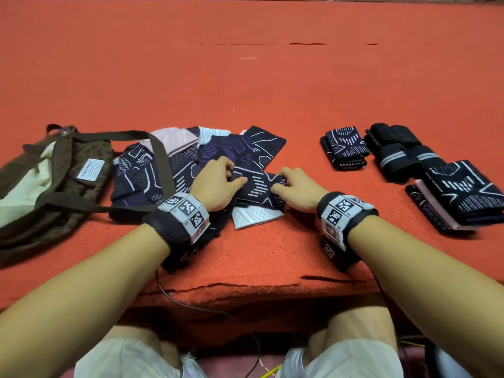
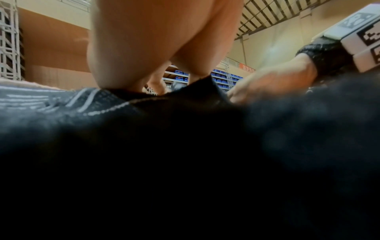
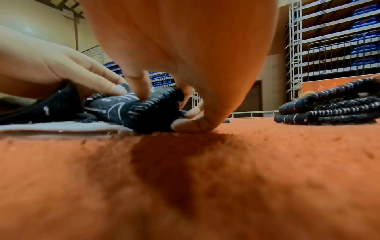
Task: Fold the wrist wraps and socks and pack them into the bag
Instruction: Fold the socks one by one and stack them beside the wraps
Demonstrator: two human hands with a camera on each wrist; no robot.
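A dark navy sock (image 1: 257,186) with white line pattern lies folded in front of me on a pile of unfolded socks (image 1: 174,170). My left hand (image 1: 218,181) pinches its left end with curled fingers. My right hand (image 1: 293,186) grips its right end, thumb under the fold (image 3: 193,125). In the right wrist view the sock (image 3: 131,107) is bunched between both hands. A brown bag (image 1: 54,181) lies open at the left, its strap (image 1: 161,165) across the pile. Folded socks (image 1: 345,148) and rolled black wrist wraps (image 1: 401,151) sit at the right.
The orange cloth-covered table (image 1: 245,77) stretches far back. Another folded sock stack (image 1: 461,197) lies at the far right. The table's front edge (image 1: 245,287) is close to my lap, with cables hanging below it.
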